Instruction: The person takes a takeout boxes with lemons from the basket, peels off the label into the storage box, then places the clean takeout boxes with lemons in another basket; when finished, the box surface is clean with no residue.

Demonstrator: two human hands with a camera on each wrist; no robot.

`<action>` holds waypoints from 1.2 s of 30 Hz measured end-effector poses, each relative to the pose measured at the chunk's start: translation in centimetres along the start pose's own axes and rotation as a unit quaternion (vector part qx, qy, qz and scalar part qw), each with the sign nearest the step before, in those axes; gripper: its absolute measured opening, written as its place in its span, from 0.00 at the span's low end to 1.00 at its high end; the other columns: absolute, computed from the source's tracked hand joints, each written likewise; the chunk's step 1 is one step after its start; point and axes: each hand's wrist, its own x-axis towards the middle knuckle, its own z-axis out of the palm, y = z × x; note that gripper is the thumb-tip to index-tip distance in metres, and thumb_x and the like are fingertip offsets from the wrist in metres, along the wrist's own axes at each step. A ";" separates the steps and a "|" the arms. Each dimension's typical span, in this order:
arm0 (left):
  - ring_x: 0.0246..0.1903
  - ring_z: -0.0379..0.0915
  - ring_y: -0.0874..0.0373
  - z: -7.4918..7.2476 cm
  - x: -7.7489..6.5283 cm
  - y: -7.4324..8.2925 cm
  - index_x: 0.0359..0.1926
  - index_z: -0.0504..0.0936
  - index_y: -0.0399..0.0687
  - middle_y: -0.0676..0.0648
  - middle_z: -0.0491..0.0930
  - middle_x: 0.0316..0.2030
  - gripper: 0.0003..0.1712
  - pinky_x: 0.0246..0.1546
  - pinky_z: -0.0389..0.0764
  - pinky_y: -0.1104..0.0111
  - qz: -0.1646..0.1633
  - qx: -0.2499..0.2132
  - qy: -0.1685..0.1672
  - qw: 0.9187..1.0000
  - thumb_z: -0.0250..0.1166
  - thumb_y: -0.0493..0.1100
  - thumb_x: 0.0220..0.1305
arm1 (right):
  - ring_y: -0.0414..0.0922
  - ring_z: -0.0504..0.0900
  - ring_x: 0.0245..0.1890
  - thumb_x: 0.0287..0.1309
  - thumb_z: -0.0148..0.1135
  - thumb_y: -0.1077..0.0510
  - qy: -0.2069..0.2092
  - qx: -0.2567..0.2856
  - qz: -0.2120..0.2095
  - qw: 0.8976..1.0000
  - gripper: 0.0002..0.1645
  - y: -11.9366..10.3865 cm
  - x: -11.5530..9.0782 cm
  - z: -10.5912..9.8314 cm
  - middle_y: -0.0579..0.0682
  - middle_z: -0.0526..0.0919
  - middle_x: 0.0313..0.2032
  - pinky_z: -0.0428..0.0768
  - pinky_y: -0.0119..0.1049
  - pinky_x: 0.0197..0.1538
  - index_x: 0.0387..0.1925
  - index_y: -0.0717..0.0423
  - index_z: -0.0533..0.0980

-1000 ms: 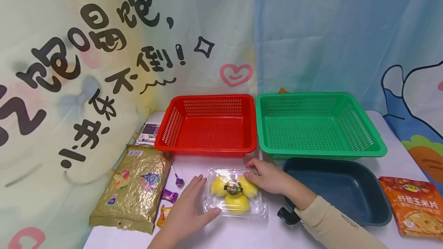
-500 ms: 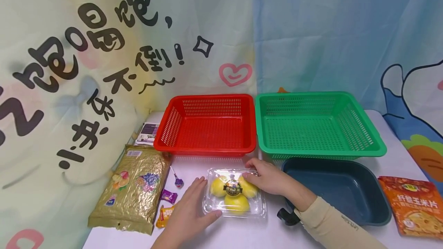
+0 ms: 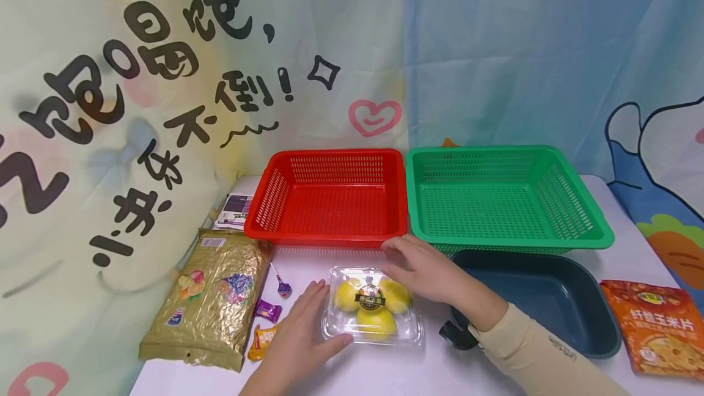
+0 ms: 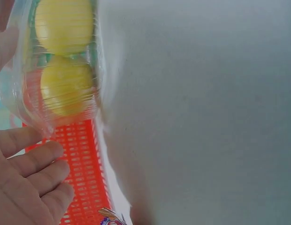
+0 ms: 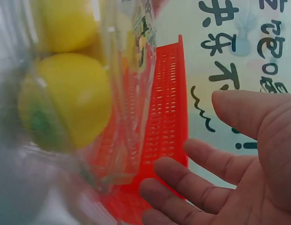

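A clear plastic clamshell box (image 3: 333, 322) with three yellow fruits (image 3: 376, 321) and a dark label on its lid sits on the white table. My left hand (image 3: 299, 332) is at the box's left side, its fingers extended along that edge and the thumb by the front corner. In the left wrist view its fingertips (image 4: 47, 136) are right at the box's corner. My right hand (image 3: 426, 271) is over the box's back right corner with fingers spread. The right wrist view shows a gap between these fingers (image 5: 192, 187) and the box wall.
Behind the box stand a red basket (image 3: 324, 242) and a green basket (image 3: 511, 242). A dark blue pan (image 3: 550, 304) lies under my right forearm, an orange snack bag (image 3: 654, 329) beyond it. At left are a gold bag (image 3: 211, 304), a lollipop (image 3: 283, 288) and small wrapped candies (image 3: 267, 311).
My right hand has come off the box's right corner, lifting slightly up and back toward the baskets. My left hand and the box have hardly moved.
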 end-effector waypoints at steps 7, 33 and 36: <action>0.79 0.59 0.45 -0.1 0.0 0.0 0.78 0.67 0.52 0.45 0.65 0.79 0.58 0.73 0.71 0.43 0.005 0.005 0.004 1.000 0.70 0.78 0.55 | 0.48 0.80 0.56 0.67 0.70 0.46 -0.003 -0.029 -0.031 0.999 0.25 -1.5 0.7 -0.2 0.48 0.84 0.55 0.85 0.49 0.59 0.61 0.51 0.81; 0.80 0.58 0.45 -0.3 0.4 -0.5 0.78 0.67 0.53 0.44 0.64 0.79 0.59 0.74 0.69 0.43 0.000 -0.011 -0.008 1.000 0.69 0.79 0.54 | 0.36 0.76 0.45 0.65 0.72 0.47 -0.141 -0.115 -0.142 0.973 0.16 -3.5 2.9 1.9 0.42 0.84 0.43 0.82 0.35 0.54 0.52 0.46 0.88; 0.80 0.58 0.45 -0.3 0.3 -0.4 0.78 0.67 0.53 0.45 0.64 0.79 0.58 0.74 0.70 0.43 -0.001 -0.012 -0.008 1.000 0.70 0.78 0.54 | 0.36 0.75 0.42 0.64 0.73 0.48 -0.142 -0.115 -0.156 0.971 0.13 -3.5 2.9 2.2 0.42 0.83 0.40 0.81 0.34 0.52 0.48 0.47 0.89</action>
